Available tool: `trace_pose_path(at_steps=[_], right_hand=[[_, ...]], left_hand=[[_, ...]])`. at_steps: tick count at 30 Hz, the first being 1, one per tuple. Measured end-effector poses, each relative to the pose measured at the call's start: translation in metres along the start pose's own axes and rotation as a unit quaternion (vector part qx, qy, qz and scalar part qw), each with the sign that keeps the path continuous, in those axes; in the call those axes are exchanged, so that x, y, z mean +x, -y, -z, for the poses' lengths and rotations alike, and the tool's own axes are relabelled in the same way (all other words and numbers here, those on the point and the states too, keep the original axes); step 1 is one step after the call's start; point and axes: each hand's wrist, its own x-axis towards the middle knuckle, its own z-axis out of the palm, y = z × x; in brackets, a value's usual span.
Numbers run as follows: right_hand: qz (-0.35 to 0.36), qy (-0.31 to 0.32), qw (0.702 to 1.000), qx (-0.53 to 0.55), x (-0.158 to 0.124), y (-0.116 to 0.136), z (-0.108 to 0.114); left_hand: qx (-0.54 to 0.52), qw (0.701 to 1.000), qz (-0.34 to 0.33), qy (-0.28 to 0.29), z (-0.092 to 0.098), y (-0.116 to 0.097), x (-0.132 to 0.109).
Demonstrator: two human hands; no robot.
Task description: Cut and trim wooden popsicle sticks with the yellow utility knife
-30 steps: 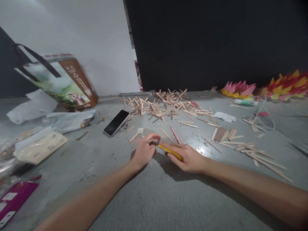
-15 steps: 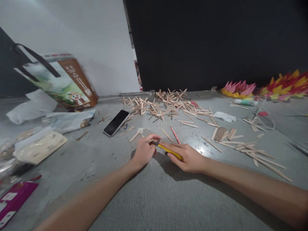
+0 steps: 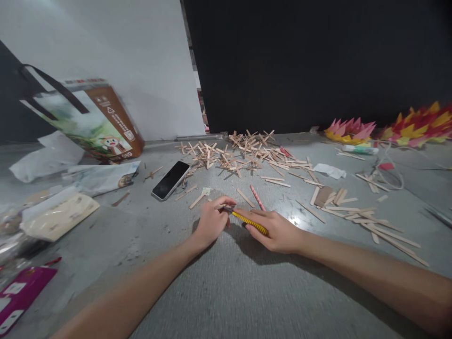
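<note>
My right hand (image 3: 277,230) is closed around a yellow utility knife (image 3: 251,223), its forefinger stretched along the top. The knife's dark front end points left and reaches the fingers of my left hand (image 3: 213,220). That hand is curled in a pinch, with a small piece of wooden stick (image 3: 221,206) seeming to show between thumb and forefinger; most of it is hidden. Just beyond the hands lie a red-and-white striped stick (image 3: 257,197) and a loose wooden stick (image 3: 245,198) on the grey table (image 3: 197,292).
Behind the hands spreads a heap of wooden sticks (image 3: 229,157); more sticks (image 3: 374,225) lie at right. A phone (image 3: 171,181), a shopping bag (image 3: 102,122) and plastic packets (image 3: 60,214) are on the left. Pink and yellow paper petals (image 3: 349,132) stand at the back right.
</note>
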Motion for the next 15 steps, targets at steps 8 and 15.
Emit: trace_pose_path(at_steps=[8,15], right_hand=[[0.002,0.002,1.000,-0.001,-0.0001,-0.0013,-0.0003],[0.003,-0.002,1.000,-0.005,-0.0004,-0.0010,-0.0009]], left_hand=[[-0.003,1.000,0.006,0.004,0.0006,-0.0040,-0.0006],[-0.001,1.000,0.003,0.001,0.0000,-0.0027,0.0001]])
